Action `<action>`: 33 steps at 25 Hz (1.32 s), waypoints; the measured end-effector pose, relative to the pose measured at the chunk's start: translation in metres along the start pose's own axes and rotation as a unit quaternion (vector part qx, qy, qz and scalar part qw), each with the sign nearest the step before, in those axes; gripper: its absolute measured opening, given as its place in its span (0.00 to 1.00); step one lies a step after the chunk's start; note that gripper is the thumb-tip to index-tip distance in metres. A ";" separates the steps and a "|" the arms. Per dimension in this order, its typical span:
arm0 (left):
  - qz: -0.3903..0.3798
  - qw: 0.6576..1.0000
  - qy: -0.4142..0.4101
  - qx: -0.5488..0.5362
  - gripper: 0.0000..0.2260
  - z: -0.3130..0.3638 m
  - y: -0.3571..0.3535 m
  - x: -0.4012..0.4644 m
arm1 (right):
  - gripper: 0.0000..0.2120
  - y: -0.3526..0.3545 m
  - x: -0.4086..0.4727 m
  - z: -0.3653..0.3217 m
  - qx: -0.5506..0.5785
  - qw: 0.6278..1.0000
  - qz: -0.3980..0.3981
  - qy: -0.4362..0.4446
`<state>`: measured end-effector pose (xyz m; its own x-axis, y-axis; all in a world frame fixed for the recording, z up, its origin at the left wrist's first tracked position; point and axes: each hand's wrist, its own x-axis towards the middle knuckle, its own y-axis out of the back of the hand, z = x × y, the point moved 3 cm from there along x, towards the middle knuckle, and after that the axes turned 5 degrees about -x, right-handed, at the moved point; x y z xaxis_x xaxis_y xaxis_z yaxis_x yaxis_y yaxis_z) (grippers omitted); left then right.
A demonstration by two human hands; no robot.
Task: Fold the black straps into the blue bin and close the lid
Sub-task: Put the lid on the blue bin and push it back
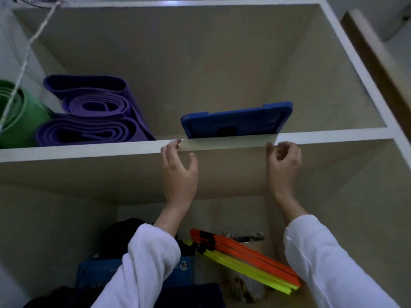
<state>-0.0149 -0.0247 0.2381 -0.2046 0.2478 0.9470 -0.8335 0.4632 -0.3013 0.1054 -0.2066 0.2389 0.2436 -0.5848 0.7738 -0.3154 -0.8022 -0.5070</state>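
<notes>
A blue plastic bin or lid (236,120) stands on the upper shelf, its lower part hidden behind the shelf's front edge (89,150). A dark patch shows at its bottom. Just below it, my left hand (179,172) is raised with fingers spread, fingertips at the shelf edge, holding nothing. To the right, my right hand (283,165) is lifted to the same edge with fingers loosely curled and empty. Something black (122,230) lies on the lower shelf behind my left sleeve; whether it is the straps I cannot tell.
Rolled purple mats (93,112) and a green roll (20,116) fill the upper shelf's left side. On the lower shelf sit a blue box with a "70" sticker (100,272) and orange and yellow sticks (244,258). A white cord (24,61) hangs at far left.
</notes>
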 end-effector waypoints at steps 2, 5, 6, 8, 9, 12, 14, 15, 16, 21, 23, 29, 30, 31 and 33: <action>0.016 1.000 -0.004 -0.011 0.18 0.005 -0.004 0.005 | 0.17 0.007 0.006 -0.008 0.008 0.999 0.031 0.025; 0.016 1.000 0.008 -0.009 0.20 0.005 -0.011 0.007 | 0.21 0.016 0.015 -0.016 0.020 0.997 0.039 0.060; 0.014 1.000 0.007 -0.006 0.21 0.006 -0.013 0.006 | 0.21 0.017 0.018 -0.019 0.021 0.997 0.031 0.074; 0.010 1.000 0.006 -0.010 0.21 0.008 -0.016 0.003 | 0.21 0.017 0.021 -0.024 0.019 0.996 0.007 0.090; 0.005 1.000 0.012 -0.020 0.20 0.009 -0.018 0.002 | 0.20 0.016 0.022 -0.026 0.018 0.995 -0.003 0.093; -0.006 0.999 0.023 -0.045 0.22 0.011 -0.018 0.000 | 0.17 0.012 0.020 -0.028 0.035 0.995 -0.025 0.092; -0.004 0.997 0.020 -0.068 0.22 0.009 -0.018 0.002 | 0.16 0.009 0.020 -0.029 0.051 0.995 -0.029 0.086; -0.004 0.997 0.018 -0.080 0.22 0.008 -0.018 0.002 | 0.16 0.007 0.019 -0.028 0.062 0.994 -0.028 0.081; -0.008 0.996 0.018 -0.088 0.22 0.007 -0.018 0.003 | 0.15 0.006 0.019 -0.028 0.073 0.994 -0.027 0.077; -0.010 0.986 0.032 -0.162 0.21 0.009 -0.013 0.006 | 0.15 0.006 0.020 -0.030 0.122 0.990 -0.024 0.070; 0.006 0.981 0.020 -0.195 0.23 0.014 -0.010 0.011 | 0.15 0.009 0.023 -0.035 0.148 0.986 -0.015 0.075; 0.051 0.962 -0.014 -0.267 0.22 0.033 0.015 0.012 | 0.13 0.034 0.021 -0.067 0.168 0.979 0.032 0.113; 0.059 0.960 -0.020 -0.272 0.21 0.038 0.022 0.011 | 0.13 0.040 0.019 -0.075 0.166 0.978 0.039 0.119; 0.069 0.957 -0.022 -0.281 0.21 0.045 0.029 0.010 | 0.13 0.046 0.017 -0.084 0.169 0.976 0.046 0.127; 0.096 0.946 -0.027 -0.307 0.20 0.060 0.046 0.011 | 0.13 0.057 0.014 -0.106 0.177 0.971 0.061 0.146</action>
<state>-0.0864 -0.0520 0.2410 -0.3615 0.3407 0.8679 -0.3260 0.8259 -0.4600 -0.0065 -0.2475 0.2611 -0.0619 -0.6601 0.7486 0.0223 -0.7508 -0.6602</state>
